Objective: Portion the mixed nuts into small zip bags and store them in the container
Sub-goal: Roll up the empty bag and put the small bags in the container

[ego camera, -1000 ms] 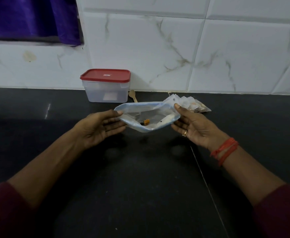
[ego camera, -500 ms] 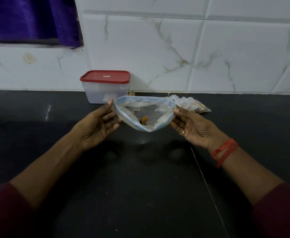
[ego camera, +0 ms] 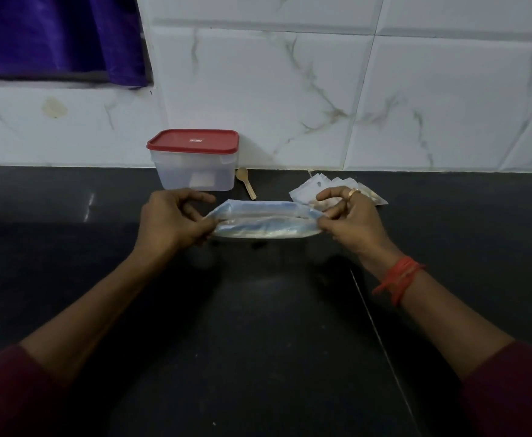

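Zip bag [ego camera: 263,220] pinched at either end by left hand [ego camera: 171,220] and right hand [ego camera: 351,220], red-lidded container [ego camera: 195,175] set behind, lid logo [ego camera: 196,140] too small to be read

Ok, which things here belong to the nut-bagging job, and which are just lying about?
Job in hand:
- large clear bag, pinched at its ends by the left hand and right hand
- small zip bags
- lidded container
- wooden spoon, probably the scoop

Just there:
- purple cloth, upper left
- red wrist thread
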Motion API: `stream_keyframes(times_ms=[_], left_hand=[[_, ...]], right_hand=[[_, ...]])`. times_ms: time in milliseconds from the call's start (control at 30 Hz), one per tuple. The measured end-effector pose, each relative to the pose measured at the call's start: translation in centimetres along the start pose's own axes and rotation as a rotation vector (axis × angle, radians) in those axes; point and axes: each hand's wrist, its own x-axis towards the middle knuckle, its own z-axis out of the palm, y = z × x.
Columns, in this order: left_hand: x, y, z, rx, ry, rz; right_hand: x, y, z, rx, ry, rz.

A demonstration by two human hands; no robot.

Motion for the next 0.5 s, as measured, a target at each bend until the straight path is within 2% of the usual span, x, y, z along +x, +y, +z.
stream_keyframes(times_ms=[100, 200, 333, 500], left_hand=[[-0.2, -0.1, 0.8, 0.148, 0.078, 0.035], [0.0, -0.9, 1.0, 0.095, 0.048, -0.039], [0.4, -0.9, 1.1, -0.261, -0.143, -0.315], [1.1, -0.6, 0.3, -0.405, -0.200, -0.426]], right_hand=[[-0.6, -0.5, 1.3, -0.386, 0.116, -0.306], [-1.0, -0.8, 1.9, -0.509, 0.060, -0.364], [-0.9, -0.1, 0.7, -0.419, -0.125, -0.269], [0.1, 0.9, 0.0, -0.103, -0.314, -0.030]])
